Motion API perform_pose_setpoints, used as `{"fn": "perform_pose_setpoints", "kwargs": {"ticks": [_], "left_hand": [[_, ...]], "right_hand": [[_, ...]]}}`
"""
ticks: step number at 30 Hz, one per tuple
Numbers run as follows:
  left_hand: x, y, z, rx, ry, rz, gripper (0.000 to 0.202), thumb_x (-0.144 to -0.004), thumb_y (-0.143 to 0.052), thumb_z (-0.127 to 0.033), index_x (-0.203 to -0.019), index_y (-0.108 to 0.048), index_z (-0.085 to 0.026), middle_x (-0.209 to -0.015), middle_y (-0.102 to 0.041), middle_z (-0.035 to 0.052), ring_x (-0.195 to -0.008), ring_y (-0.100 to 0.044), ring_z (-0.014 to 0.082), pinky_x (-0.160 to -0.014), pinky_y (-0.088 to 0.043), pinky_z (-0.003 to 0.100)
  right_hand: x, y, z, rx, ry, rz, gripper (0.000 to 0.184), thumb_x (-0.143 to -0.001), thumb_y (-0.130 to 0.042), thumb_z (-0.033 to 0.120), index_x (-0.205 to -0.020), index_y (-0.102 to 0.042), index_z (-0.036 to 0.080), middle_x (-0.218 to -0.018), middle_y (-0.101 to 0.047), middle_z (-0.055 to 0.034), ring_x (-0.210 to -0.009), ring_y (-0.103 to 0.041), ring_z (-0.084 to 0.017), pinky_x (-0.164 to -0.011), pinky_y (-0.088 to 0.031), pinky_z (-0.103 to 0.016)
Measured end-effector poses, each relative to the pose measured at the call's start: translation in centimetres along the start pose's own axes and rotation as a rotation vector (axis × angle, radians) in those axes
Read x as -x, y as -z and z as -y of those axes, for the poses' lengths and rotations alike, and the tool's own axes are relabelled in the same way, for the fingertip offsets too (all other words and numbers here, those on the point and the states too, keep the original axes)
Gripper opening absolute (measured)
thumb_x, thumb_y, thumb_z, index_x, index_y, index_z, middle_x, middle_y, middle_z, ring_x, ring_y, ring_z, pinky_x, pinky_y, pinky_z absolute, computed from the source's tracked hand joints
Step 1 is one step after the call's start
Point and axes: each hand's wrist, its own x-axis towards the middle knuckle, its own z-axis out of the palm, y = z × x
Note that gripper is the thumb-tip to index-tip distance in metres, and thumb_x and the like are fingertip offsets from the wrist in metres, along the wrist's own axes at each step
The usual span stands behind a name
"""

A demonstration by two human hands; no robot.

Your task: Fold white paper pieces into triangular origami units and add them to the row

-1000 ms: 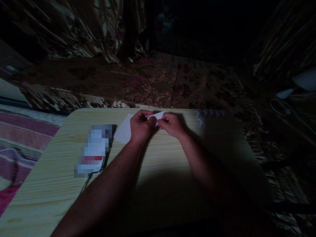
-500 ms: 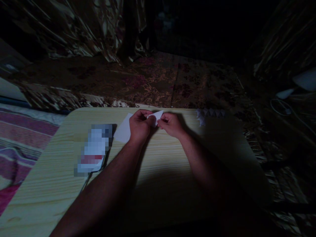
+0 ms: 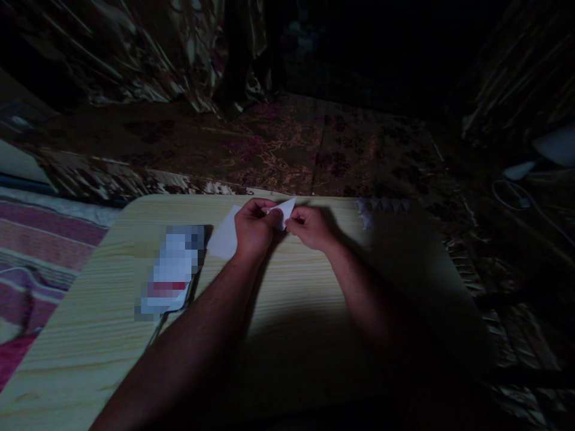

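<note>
Head view: closest to me, two bare forearms [image 3: 197, 341] are stretching across a pale wood-grain table [image 3: 291, 287]. To their left, a phone-like device [image 3: 173, 266] is lying with a cord running from its near end; a mosaic is covering its face, showing a red band among pale blocks, so I am finding any writing too coarse to read. Farther out, a white sheet [image 3: 223, 233] is lying just beside the left hand [image 3: 254, 228], which is partly hiding it. That hand is gripping a folded white paper [image 3: 287, 211], thumb on top, near the table's far edge; the right hand [image 3: 311, 227] is pinching the paper's right side. To the right, small folded pieces [image 3: 367, 220] are resting in dim light. Beyond the table, a patterned cloth [image 3: 287, 146] is spreading under gathered curtains [image 3: 193, 54].
</note>
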Motion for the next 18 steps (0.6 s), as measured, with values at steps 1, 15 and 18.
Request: {"fn": "perform_pose_setpoints", "kwargs": {"ticks": [1,15,18], "left_hand": [[0.0,0.0,-0.01,-0.005,0.0,0.0,0.019,-0.059,-0.071,-0.02,-0.076,-0.064,-0.017,-0.065,-0.058,-0.0024,-0.052,-0.051,0.0085,-0.049,-0.042,0.02],[-0.36,0.31,0.69,0.019,-0.021,0.0,0.019,-0.06,-0.072,-0.02,-0.076,-0.063,-0.017,-0.063,-0.058,-0.0029,-0.051,-0.05,0.0082,-0.049,-0.041,0.02],[-0.36,0.28,0.65,0.032,-0.021,-0.001,0.018,-0.06,-0.072,-0.019,-0.076,-0.063,-0.017,-0.062,-0.057,-0.003,-0.05,-0.05,0.0084,-0.048,-0.041,0.02]], "right_hand": [[0.02,-0.01,0.02,0.002,-0.003,0.001,0.014,-0.073,-0.056,0.027,-0.064,-0.056,0.017,-0.055,-0.053,0.0038,-0.05,-0.043,-0.008,-0.047,-0.031,-0.021],[0.25,0.15,0.59,0.01,-0.006,0.042,0.013,-0.071,-0.055,0.025,-0.064,-0.057,0.015,-0.055,-0.052,0.0039,-0.052,-0.043,-0.008,-0.049,-0.031,-0.02],[0.26,0.12,0.48,0.023,0.01,0.046,0.014,-0.072,-0.056,0.026,-0.064,-0.058,0.014,-0.056,-0.051,0.0039,-0.052,-0.042,-0.007,-0.049,-0.031,-0.02]]}}
